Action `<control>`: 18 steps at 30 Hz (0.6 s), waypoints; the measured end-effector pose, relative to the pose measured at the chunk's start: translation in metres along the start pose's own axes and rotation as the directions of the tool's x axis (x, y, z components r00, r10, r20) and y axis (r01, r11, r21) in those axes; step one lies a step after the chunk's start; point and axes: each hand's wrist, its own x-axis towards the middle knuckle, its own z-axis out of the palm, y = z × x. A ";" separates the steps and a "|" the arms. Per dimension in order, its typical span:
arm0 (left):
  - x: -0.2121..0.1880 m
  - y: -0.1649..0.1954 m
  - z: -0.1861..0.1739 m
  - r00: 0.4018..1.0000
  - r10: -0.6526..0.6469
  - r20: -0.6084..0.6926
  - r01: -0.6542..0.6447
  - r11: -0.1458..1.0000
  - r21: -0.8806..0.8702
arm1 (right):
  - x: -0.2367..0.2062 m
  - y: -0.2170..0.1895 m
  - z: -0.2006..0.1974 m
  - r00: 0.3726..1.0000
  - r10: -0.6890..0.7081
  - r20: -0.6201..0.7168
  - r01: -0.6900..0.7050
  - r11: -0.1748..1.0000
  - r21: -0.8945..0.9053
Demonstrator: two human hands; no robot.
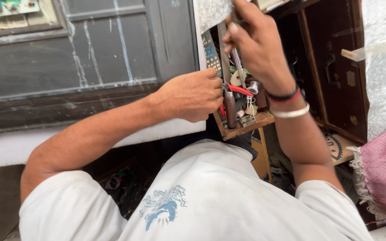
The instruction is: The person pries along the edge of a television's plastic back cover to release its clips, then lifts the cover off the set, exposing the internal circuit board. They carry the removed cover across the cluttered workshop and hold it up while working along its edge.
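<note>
My left hand (pixel 192 96) is curled at the left side of a small wooden tray (pixel 242 129) crowded with tools. The red handles of a pair of pliers (pixel 241 90) stick out from under its fingers. A brown-handled screwdriver (pixel 231 110) stands right beside it. My right hand (pixel 256 42) is higher up over the tray, pinched on a thin metal tool (pixel 238 67) that points down among the tools. This wrist wears a black and red band and a silver bangle (pixel 291 111). A grey remote control (pixel 211 51), a roll of tape (pixel 235 78) and a spool of wire (pixel 253 86) also lie in the tray.
A dark wooden cabinet (pixel 331 67) stands open behind the tray at the right. A grey panelled door (pixel 94 53) fills the left. A pink cloth (pixel 385 169) lies at the right edge, with patterned fabric above it. My white shirt (pixel 211 201) fills the bottom.
</note>
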 end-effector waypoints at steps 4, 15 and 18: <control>-0.002 0.000 0.001 1.000 -0.001 -0.025 0.001 1.000 -0.013 | 0.043 0.005 0.014 0.996 0.090 -0.014 -0.091 0.976 -0.196; -0.014 -0.003 0.013 0.995 -0.014 -0.097 0.008 0.998 -0.058 | 0.059 0.001 0.051 0.993 0.094 -0.071 -0.108 0.965 -0.238; -0.015 -0.004 0.013 0.995 0.000 -0.096 -0.005 0.998 -0.057 | 0.062 0.002 0.054 0.984 0.140 -0.109 -0.166 0.943 -0.289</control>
